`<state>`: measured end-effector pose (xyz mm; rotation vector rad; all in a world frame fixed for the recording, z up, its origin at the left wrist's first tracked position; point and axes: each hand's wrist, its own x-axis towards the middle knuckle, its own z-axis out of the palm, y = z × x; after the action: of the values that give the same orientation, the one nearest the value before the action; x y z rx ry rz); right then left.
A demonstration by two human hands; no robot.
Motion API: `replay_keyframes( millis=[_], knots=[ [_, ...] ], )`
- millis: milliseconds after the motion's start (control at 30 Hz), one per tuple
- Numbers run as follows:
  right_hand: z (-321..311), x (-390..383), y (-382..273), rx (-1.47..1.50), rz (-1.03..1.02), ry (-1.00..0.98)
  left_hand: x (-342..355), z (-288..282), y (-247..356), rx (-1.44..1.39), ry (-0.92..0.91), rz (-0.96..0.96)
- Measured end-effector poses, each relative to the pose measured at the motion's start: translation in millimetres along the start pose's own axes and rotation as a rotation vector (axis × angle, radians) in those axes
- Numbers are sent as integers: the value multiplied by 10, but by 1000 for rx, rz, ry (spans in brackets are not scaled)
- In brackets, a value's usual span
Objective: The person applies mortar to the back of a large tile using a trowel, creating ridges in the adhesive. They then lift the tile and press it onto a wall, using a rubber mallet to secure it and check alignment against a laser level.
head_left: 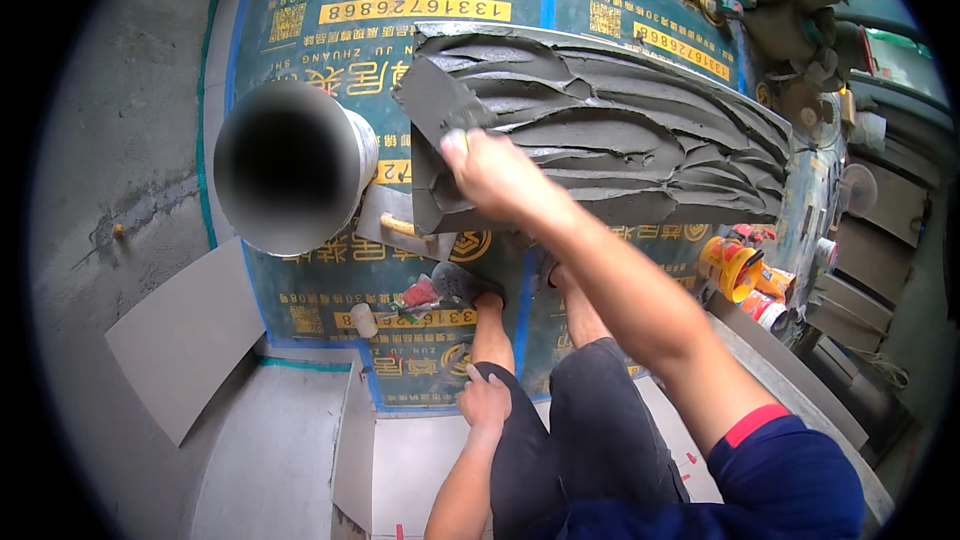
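My right hand (490, 170) grips the handle of a steel trowel (430, 90), whose blade lies on the left end of a long slab coated with grey mortar (620, 140) in wavy ridges. My left hand (483, 400) rests on my left leg with its fingers apart and holds nothing. A second trowel with a wooden handle (400, 223) lies beside the slab's lower left corner. Left of the slab stands a large white bucket (365, 145), its inside dark and indistinct.
Printed green protective sheeting (400, 330) covers the floor. Large tile pieces (185, 330) are at lower left. A small white cylinder (363, 320) and red bag (420, 292) lie near my feet. Yellow buckets (730, 270), more containers and stacked boards (875, 265) crowd the right side.
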<state>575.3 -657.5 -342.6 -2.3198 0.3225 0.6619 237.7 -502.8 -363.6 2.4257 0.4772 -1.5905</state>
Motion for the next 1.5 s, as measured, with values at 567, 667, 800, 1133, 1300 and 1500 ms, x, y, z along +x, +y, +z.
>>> replay_keyframes(
  millis=[567,667,800,1133,1300,1500],
  knots=[
    [432,-1181,580,442,80,-509,-103,499,543,96,-19,6],
    [252,-1124,640,377,80,-323,-1,570,304,164,-69,7],
    [-198,-1302,1336,295,193,-141,-87,400,645,224,-18,-84],
    [-1612,-2456,3811,-30,543,-20,-87,314,844,358,-9,-166],
    [-1862,-2683,4593,588,784,357,-79,301,1039,429,5,-161],
    [-1700,-2259,3818,272,534,138,-77,239,1157,517,-11,-180]
  ],
)
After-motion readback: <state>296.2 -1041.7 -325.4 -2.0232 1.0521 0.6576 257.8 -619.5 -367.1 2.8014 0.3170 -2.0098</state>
